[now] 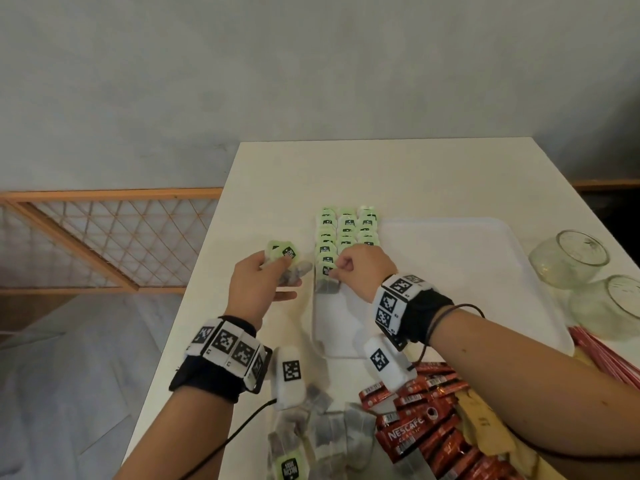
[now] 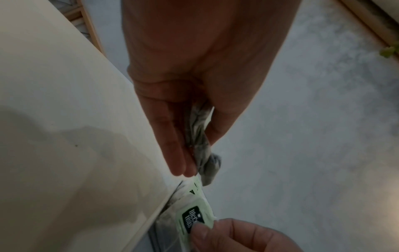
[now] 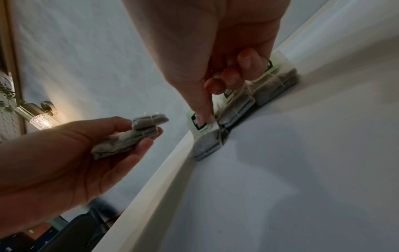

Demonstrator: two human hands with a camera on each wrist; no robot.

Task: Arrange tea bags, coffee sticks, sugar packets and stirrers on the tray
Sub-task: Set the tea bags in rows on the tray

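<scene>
You are setting a tea bag [image 1: 325, 277] down at the near end of the leftmost row on the white tray [image 1: 485, 271], and your right hand [image 1: 363, 271] is pinching its pale green tag with fingers curled tight. The bag itself is grey, flat and wound with a thin string (the right wrist view is showing this best). Three neat rows of tea bags [image 1: 348, 230] are lying along the tray's far left corner, green tags up, each overlapping the next.

Your left hand [image 1: 258, 285] is hovering over the table [image 1: 381, 168] just left of the tray, holding a small bunch of spare tea bags [image 1: 285, 261] between thumb and fingers.

Near you, a loose heap of more tea bags [image 1: 325, 434] is sitting on the table, with red coffee sticks [image 1: 426, 420] piled just right of it and tan sugar packets [image 1: 485, 427] partly under your right forearm. Pink stirrers [image 1: 602, 358] are lying at the right edge, and two glass jars [image 1: 588, 271] are tipped on their sides beyond them. Your right arm is crossing over the coffee sticks and the tray's near edge.

The coffee sticks are reading "NESCAFE CLASSIC" in white. The black labels on the green tags are too blurred to read.
</scene>
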